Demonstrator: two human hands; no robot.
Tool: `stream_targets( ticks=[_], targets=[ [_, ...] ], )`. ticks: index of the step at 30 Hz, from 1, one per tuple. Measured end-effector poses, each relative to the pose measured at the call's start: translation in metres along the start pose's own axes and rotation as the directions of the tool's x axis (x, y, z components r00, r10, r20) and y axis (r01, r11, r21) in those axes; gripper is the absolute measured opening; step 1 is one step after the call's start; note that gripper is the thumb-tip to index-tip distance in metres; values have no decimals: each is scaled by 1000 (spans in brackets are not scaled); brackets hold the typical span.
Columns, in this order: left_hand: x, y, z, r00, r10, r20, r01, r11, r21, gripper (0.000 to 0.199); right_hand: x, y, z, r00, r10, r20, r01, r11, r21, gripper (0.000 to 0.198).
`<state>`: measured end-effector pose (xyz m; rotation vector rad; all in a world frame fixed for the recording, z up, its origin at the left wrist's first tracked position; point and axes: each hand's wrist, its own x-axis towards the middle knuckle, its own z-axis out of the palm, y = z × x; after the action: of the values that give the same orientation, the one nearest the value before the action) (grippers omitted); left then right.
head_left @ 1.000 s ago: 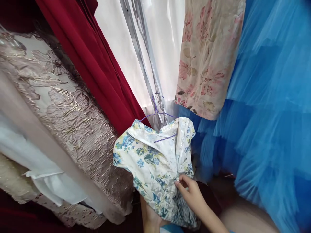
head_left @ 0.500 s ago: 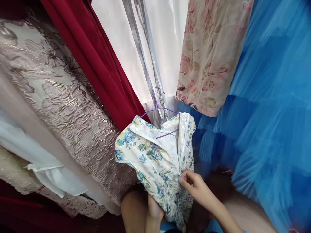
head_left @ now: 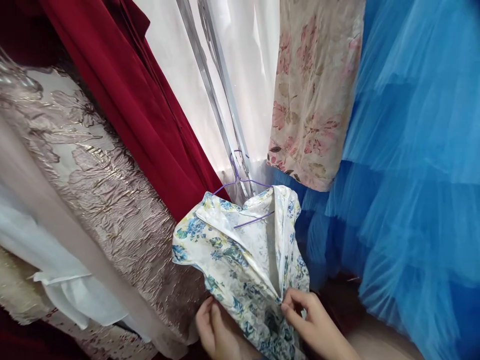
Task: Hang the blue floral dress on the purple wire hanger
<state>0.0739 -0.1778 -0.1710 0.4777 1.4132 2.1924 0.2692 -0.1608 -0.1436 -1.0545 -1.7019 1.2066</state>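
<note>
A white sleeveless dress or top with blue and yellow-green flowers hangs on a thin purple wire hanger. Its long zipper is undone from the neck downward, so the pale lining shows. My right hand pinches at the bottom of this opening, thumb and forefinger on the zipper pull. At the garment's left edge is my left hand, its fingers curled together against the cloth; whether fabric lies between them is hidden. The lower part of the garment runs out of view between my hands.
Grey metal stand poles rise behind the hanger, before a white cloth. Dark red fabric and a shiny embossed floral garment hang left. A pink-flowered beige garment and blue layered tulle hang right.
My left hand has moved up and left from beneath the garment to its edge. The garment and my right hand sit slightly lower in view. The right hand still pinches the zipper pull.
</note>
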Motion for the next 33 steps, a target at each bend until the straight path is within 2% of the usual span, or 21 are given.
stream_targets(
  ticks=[1,2,3,5,6,8,10,12,16,18,20,22,24,27,29,31,33],
  targets=[
    [-4,0,0,993,108,-56,-105,993,50,30,-2,-1,0,1000,-4,9,4,1000,-17,24],
    [-10,-2,1,983,179,-42,-174,980,99,28,-3,-3,-1,1000,-11,21,12,999,-35,24],
    [-18,-5,2,980,194,48,-199,971,131,27,-4,-5,-1,999,-20,32,22,998,-51,24],
    [-36,-12,5,947,113,300,-171,970,175,29,-6,-10,-2,997,-37,65,42,996,-79,25],
    [-45,-16,7,922,61,381,-146,970,196,31,-7,-11,-3,996,-42,81,49,995,-92,25],
    [-59,-24,13,889,2,457,-127,962,243,34,-8,-14,-4,993,-42,112,55,992,-111,27],
    [-64,-28,16,860,23,510,-198,936,292,27,-8,-16,-5,989,-51,137,67,990,-121,29],
    [-61,-27,16,802,69,593,-321,888,330,21,-5,-18,-7,986,-88,143,107,986,-130,29],
    [-47,-19,10,674,83,734,-485,800,355,28,18,-24,-16,971,-211,116,232,950,-207,28],
    [-41,-15,7,600,30,799,-536,757,374,26,40,-29,-24,961,-263,90,277,928,-250,26],
    [-38,-9,8,505,-68,860,-585,706,399,24,68,-40,-32,948,-315,32,311,907,-283,24],
    [-38,1,12,424,-187,886,-627,645,437,21,99,-56,-39,924,-378,-52,338,875,-348,23],
    [-39,15,19,379,-287,880,-668,573,475,18,129,-76,-45,887,-448,-112,366,830,-421,21],
    [-41,34,30,341,-373,863,-751,445,489,12,165,-106,-52,829,-532,-174,389,771,-505,17],
    [-42,38,34,319,-417,851,-798,366,478,8,180,-121,-54,793,-573,-209,400,748,-530,16],
    [-40,33,34,298,-462,835,-815,333,475,7,186,-128,-54,765,-599,-234,418,740,-527,15],
    [-37,22,31,288,-488,824,-802,346,486,8,185,-129,-52,758,-606,-243,440,749,-495,15]
  ],
)
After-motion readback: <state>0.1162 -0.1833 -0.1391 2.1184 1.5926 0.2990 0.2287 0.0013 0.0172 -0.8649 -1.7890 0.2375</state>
